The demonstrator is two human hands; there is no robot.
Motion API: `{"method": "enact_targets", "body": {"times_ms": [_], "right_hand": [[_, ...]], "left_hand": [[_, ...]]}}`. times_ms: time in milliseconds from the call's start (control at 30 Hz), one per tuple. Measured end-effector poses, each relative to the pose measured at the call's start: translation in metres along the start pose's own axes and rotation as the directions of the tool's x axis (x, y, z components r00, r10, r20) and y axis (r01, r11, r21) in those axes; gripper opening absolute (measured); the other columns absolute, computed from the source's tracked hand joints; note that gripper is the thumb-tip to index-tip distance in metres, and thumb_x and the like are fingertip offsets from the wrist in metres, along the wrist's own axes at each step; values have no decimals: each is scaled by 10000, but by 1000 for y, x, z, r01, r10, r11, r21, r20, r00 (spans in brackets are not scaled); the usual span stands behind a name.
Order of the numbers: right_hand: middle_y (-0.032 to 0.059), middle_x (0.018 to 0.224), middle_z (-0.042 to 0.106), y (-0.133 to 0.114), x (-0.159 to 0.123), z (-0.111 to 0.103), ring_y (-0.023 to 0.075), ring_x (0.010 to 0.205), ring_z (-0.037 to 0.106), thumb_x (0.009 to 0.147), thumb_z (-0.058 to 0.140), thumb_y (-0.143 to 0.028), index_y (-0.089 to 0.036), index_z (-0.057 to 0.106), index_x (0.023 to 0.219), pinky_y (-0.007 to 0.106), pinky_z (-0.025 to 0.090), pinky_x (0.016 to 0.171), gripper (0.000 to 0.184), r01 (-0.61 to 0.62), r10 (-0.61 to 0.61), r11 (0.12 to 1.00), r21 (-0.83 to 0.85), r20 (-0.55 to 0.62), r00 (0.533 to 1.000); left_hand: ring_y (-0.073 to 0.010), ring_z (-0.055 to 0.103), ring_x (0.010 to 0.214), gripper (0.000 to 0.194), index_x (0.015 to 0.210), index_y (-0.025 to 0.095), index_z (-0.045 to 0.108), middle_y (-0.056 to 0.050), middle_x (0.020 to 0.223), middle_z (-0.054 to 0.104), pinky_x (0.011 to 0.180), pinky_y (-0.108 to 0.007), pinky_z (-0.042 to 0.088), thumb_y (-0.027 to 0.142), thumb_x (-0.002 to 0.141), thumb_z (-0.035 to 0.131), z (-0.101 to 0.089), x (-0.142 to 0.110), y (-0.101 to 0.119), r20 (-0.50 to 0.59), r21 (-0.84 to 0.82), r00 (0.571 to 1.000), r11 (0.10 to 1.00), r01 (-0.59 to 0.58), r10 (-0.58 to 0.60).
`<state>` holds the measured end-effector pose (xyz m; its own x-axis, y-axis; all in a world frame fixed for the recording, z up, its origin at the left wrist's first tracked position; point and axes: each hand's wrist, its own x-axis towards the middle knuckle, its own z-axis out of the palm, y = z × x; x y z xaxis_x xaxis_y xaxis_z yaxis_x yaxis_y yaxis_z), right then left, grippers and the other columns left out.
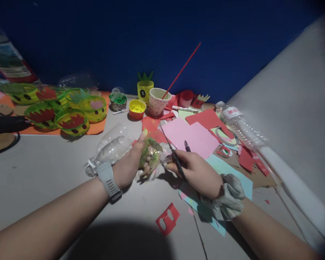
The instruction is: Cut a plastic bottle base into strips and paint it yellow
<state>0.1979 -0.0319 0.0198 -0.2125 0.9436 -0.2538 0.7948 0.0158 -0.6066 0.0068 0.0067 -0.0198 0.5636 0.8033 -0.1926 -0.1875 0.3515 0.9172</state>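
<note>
My left hand [128, 164], with a grey watch on its wrist, is closed round a clear plastic piece with green patches [151, 153], which looks like a cut bottle part. My right hand [202, 171] grips a slim black-handled tool [177, 162]. Its thin pointed end rises up and left above the papers; its exact kind is unclear. The right fingertips are close to the right side of the plastic piece, and whether they touch it I cannot tell. A clear plastic bottle [112, 151] lies just behind my left hand.
Yellow-green plastic cups with faces [73, 122] stand at left on orange paper [99, 128]. A yellow paint cup [137, 109], green paint cup [118, 102] and patterned paper cup [158, 103] are behind. Pink paper [191, 139], red scraps [168, 218] and another bottle [241, 124] lie around.
</note>
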Motion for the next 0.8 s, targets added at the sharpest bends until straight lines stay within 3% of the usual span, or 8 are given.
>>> {"method": "enact_targets", "body": {"times_ms": [100,233,367,467,600,667,800], "right_hand": [[-41,584,477,3,1,1,81,548,410,854,528,-517,-176,451,680,229,290,533,391,14,-14,1000,-7,-29,999],[-31,586,524,6,1,3,80,552,411,849,558,-468,-165,464,656,231,285,537,371,3,1,999,36,-102,995],[-30,542,514,8,2,4,71,519,402,860,557,-427,-155,459,621,222,306,519,375,-1,20,987,162,-118,993],[-25,555,521,9,3,7,76,530,459,856,564,-457,-154,508,676,210,366,527,357,45,-10,918,393,-89,996],[-11,652,524,14,4,11,71,519,439,900,423,-563,-160,538,878,213,386,502,419,126,-81,799,588,-102,991],[6,719,527,15,5,13,72,533,428,886,401,-613,-160,537,981,218,386,501,483,173,-128,759,627,-116,985],[25,851,511,14,4,13,94,645,457,707,621,-675,-185,484,1154,233,417,581,678,259,-214,700,666,-150,965]], "left_hand": [[-90,409,382,677,584,190,475,5,473,484,373,-223,314,796,774,241,3,-1,5,47,-84,998,996,-25,29],[-81,391,356,697,590,187,459,8,452,470,342,-214,263,855,692,290,10,-2,17,0,-129,998,990,62,-62],[-79,382,366,729,606,181,471,12,454,450,346,-209,244,889,637,302,12,-1,22,67,-193,992,974,115,-104],[-85,397,382,749,639,168,506,1,476,475,350,-208,269,892,629,314,11,-1,22,77,-222,992,968,115,-101],[-93,470,442,598,824,187,521,20,605,535,386,-209,371,773,713,463,11,-4,20,-25,-240,999,970,-45,40],[-96,543,508,468,1016,227,499,28,718,585,448,-210,441,601,756,608,13,-7,19,-66,-127,989,981,-143,135],[-134,659,828,614,1190,310,441,2,1058,625,670,-222,529,323,684,790,16,-13,18,-61,166,950,942,-293,306]]}}
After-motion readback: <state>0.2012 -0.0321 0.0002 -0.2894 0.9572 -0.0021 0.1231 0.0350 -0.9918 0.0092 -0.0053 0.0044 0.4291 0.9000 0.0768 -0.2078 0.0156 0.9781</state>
